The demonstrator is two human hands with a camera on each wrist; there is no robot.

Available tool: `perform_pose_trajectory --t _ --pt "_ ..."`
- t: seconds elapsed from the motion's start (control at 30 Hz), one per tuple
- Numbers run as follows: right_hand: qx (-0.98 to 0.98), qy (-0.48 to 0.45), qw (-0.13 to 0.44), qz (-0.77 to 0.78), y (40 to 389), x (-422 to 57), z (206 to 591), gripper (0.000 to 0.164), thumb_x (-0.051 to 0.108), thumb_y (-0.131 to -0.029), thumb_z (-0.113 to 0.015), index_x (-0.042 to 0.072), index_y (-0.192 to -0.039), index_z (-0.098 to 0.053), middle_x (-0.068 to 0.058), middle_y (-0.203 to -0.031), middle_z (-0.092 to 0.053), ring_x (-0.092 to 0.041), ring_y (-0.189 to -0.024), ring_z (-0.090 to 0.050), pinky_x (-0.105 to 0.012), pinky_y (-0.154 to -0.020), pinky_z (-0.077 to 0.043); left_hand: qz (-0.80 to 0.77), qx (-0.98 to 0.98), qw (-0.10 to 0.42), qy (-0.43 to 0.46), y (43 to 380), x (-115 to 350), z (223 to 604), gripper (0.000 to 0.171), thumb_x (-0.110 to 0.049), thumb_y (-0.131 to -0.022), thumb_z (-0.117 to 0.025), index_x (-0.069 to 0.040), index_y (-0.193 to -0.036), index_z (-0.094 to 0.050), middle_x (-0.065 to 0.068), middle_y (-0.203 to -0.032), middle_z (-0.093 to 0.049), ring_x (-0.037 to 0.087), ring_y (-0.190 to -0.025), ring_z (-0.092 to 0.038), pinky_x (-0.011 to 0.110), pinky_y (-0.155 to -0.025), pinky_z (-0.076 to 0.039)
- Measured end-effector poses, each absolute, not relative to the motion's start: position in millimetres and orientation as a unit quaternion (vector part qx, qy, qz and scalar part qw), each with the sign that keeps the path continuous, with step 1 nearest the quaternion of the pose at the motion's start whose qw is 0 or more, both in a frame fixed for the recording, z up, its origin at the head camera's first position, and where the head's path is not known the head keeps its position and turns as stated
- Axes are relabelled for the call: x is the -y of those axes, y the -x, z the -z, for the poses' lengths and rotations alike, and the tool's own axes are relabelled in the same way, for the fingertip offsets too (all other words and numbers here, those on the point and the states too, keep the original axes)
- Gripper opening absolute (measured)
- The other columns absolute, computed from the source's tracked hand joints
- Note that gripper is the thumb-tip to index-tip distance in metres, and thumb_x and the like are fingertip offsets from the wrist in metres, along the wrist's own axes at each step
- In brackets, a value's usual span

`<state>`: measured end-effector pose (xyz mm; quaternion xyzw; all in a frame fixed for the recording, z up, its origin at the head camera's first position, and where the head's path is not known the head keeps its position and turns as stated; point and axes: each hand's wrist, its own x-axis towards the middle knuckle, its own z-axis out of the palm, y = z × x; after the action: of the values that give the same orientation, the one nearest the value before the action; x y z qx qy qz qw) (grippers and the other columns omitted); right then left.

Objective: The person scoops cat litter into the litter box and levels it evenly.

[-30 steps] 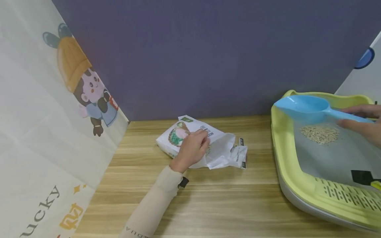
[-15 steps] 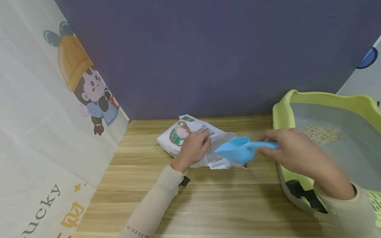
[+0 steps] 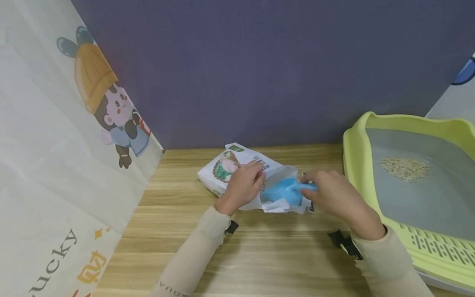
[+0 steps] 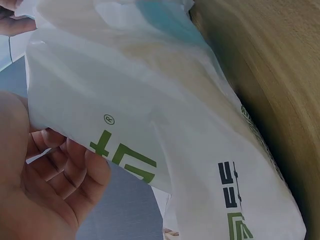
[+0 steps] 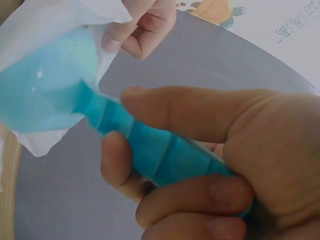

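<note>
A white printed bag (image 3: 272, 166) lies on its side on the wooden table, its torn mouth facing right. My left hand (image 3: 245, 181) grips the upper edge of that mouth; in the left wrist view its fingers (image 4: 75, 170) curl behind the plastic. The right hand (image 3: 334, 196) holds a blue scoop (image 3: 283, 190) by its ribbed handle, thumb on one side and fingers wrapped round the other. The scoop's bowl sits inside the bag's mouth and shows as a blue tint through the plastic in the left wrist view. What the bowl holds is hidden.
A litter tray with a yellow-green rim (image 3: 358, 165) and grey floor stands at the right. A small heap of beige pellets (image 3: 404, 168) lies in it. Behind the table (image 3: 282, 255) rises a dark panel (image 3: 259, 74); a printed white sheet (image 3: 44, 144) hangs at the left.
The right hand has carried the blue scoop left, from above the tray into the bag's mouth. The left hand has kept its grip on the bag.
</note>
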<state>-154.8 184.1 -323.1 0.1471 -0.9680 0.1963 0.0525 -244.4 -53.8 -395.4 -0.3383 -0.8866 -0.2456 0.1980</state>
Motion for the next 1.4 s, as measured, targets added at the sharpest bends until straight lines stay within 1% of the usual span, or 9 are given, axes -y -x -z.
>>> perform_pose_trajectory --t 0.13,0.2,0.3,0.57,0.7,0.87,1.07,1.2,1.4 --pt "0.972 -0.14 0.05 -0.18 158 -183 327 0.026 0.019 -0.091 -0.073 0.006 -0.113 -0.076 -0.017 -0.116 -0.075 -0.029 -0.091 -0.069 -0.049 -0.074 -0.053 0.239 0.888 0.2 0.339 244 53 396 0.03 -0.017 -0.103 -0.055 -0.017 -0.075 -0.045 -0.004 -0.07 -0.043 0.009 -0.058 -0.036 0.022 -0.055 -0.032" --pt "0.973 -0.139 0.049 -0.179 160 -183 329 0.026 0.019 -0.091 -0.074 0.005 -0.113 -0.076 -0.018 -0.118 -0.074 -0.034 -0.098 -0.07 -0.053 -0.078 -0.054 0.237 0.888 0.202 0.339 244 53 395 0.03 -0.017 -0.103 -0.055 -0.017 -0.075 -0.045 -0.004 -0.07 -0.043 0.009 -0.058 -0.037 0.022 -0.055 -0.032" --pt "0.973 -0.138 0.047 -0.181 163 -182 332 0.025 0.018 -0.091 -0.074 0.005 -0.112 -0.077 -0.018 -0.118 -0.074 -0.039 -0.103 -0.07 -0.056 -0.081 -0.054 0.234 0.888 0.203 0.34 244 53 395 0.03 -0.017 -0.103 -0.055 -0.017 -0.075 -0.045 -0.004 -0.07 -0.044 0.009 -0.058 -0.037 0.022 -0.055 -0.032" --pt "0.973 -0.131 0.036 -0.185 171 -180 335 0.026 0.019 -0.092 -0.073 0.004 -0.113 -0.076 -0.017 -0.117 -0.074 -0.034 -0.101 -0.069 -0.055 -0.081 -0.053 0.233 0.885 0.21 0.343 246 52 396 0.029 -0.017 -0.102 -0.056 -0.017 -0.075 -0.045 -0.004 -0.071 -0.044 0.008 -0.058 -0.037 0.021 -0.055 -0.031" --pt "0.973 -0.131 0.036 -0.185 175 -179 338 0.027 0.02 -0.092 -0.073 0.004 -0.114 -0.076 -0.018 -0.118 -0.074 -0.038 -0.105 -0.069 -0.056 -0.081 -0.053 0.236 0.883 0.212 0.345 246 52 396 0.029 -0.017 -0.102 -0.056 -0.017 -0.075 -0.046 -0.004 -0.071 -0.044 0.008 -0.058 -0.037 0.021 -0.055 -0.031" --pt "0.974 -0.128 0.04 -0.184 179 -178 342 0.028 0.021 -0.092 -0.072 0.005 -0.114 -0.076 -0.019 -0.118 -0.074 -0.038 -0.101 -0.07 -0.053 -0.075 -0.054 0.238 0.885 0.206 0.343 246 52 396 0.029 -0.017 -0.102 -0.055 -0.017 -0.075 -0.047 -0.004 -0.071 -0.045 0.009 -0.059 -0.038 0.022 -0.055 -0.032" --pt "0.971 -0.127 0.048 -0.195 185 -174 348 0.027 0.019 -0.091 -0.072 0.002 -0.113 -0.076 -0.019 -0.115 -0.075 -0.031 -0.09 -0.068 -0.05 -0.076 -0.053 0.235 0.886 0.207 0.342 247 51 396 0.028 -0.017 -0.102 -0.057 -0.017 -0.076 -0.048 -0.004 -0.072 -0.045 0.009 -0.059 -0.039 0.022 -0.056 -0.033" --pt "0.969 -0.128 0.051 -0.206 188 -173 352 0.028 0.018 -0.092 -0.072 0.0 -0.112 -0.075 -0.018 -0.11 -0.075 -0.026 -0.082 -0.064 -0.046 -0.074 -0.053 0.235 0.885 0.209 0.343 247 51 396 0.028 -0.017 -0.101 -0.058 -0.017 -0.076 -0.048 -0.004 -0.071 -0.045 0.008 -0.059 -0.039 0.021 -0.056 -0.032" --pt "0.967 -0.124 0.048 -0.217 195 -172 359 0.029 0.018 -0.093 -0.072 -0.002 -0.114 -0.073 -0.019 -0.109 -0.075 -0.024 -0.079 -0.063 -0.042 -0.07 -0.053 0.237 0.883 0.215 0.345 247 50 395 0.028 -0.016 -0.101 -0.059 -0.017 -0.075 -0.047 -0.004 -0.071 -0.045 0.008 -0.059 -0.039 0.021 -0.056 -0.032"
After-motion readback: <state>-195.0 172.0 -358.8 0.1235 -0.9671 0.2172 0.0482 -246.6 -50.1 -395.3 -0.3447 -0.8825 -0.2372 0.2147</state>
